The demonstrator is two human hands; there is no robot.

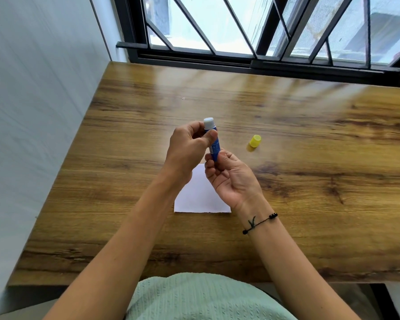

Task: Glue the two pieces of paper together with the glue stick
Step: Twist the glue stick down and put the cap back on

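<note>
Head view: both hands (208, 158) pinch the uncapped glue stick (213, 139) above the paper (199, 197).

Wood-grain table (286, 107) set against a window wall. White paper (198, 197) lies flat near the front edge, partly hidden by the arms. Yellow cap (255, 141) sits farther back to the right, well apart from it.

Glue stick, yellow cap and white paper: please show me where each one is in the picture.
glue stick (214, 144), head view, on the blue body between the two hands.
yellow cap (255, 141), head view, on its side wall.
white paper (199, 199), head view, on the bare near part.
</note>
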